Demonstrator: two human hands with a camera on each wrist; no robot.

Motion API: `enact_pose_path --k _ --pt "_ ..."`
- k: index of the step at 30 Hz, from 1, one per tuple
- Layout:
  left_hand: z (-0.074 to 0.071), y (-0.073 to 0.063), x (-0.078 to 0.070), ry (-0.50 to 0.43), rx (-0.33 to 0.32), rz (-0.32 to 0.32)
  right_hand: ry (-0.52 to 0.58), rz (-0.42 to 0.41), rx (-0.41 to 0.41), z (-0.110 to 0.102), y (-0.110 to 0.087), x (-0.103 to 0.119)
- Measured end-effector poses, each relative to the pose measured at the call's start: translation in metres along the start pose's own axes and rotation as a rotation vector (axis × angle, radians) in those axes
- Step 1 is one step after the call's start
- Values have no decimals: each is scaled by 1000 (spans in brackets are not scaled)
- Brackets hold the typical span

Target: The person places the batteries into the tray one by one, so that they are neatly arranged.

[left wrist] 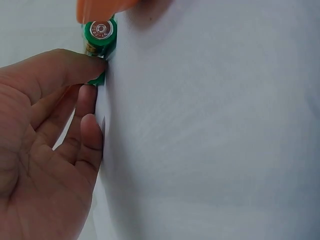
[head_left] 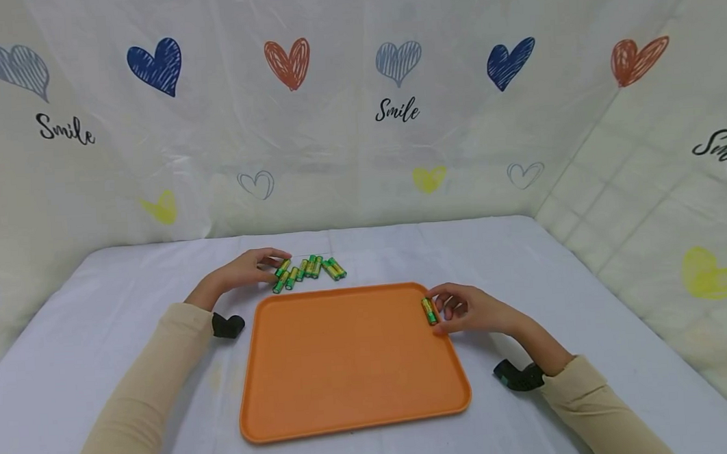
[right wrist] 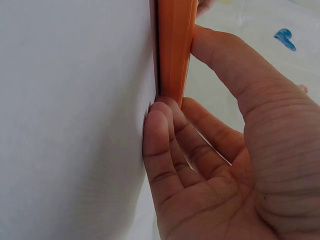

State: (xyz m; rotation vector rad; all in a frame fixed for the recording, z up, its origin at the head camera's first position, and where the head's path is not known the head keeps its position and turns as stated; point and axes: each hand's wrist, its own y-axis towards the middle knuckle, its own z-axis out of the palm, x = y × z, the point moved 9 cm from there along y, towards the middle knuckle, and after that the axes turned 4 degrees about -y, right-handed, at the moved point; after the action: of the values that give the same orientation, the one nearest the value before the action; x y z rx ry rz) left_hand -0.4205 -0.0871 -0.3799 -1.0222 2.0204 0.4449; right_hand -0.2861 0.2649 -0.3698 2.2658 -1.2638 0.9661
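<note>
Several green and yellow batteries lie in a loose row behind the orange tray. My left hand is at the left end of that row, its thumb and fingers about one battery. In the left wrist view the thumb covers most of a battery, and another battery shows its end beside it. At the tray's right rim, my right hand holds a single battery by its two ends, thumb at the near end and forefinger at the far end. The rim hides this battery in the right wrist view.
A white cloth covers the table under the tray. Behind it hangs a pale sheet printed with hearts and words. Each wrist wears a black device, one on the left and one on the right.
</note>
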Motion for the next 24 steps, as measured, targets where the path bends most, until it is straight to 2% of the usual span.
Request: enact_pose_path --k 7,16,24 --pt "-2 -2 0 20 -14 5 5 -8 7 1 0 1" --pt "-5 -4 2 43 -43 -23 10 -10 8 1 1 1" --pt "-9 -3 6 70 -98 -43 4 -11 5 1 0 1"
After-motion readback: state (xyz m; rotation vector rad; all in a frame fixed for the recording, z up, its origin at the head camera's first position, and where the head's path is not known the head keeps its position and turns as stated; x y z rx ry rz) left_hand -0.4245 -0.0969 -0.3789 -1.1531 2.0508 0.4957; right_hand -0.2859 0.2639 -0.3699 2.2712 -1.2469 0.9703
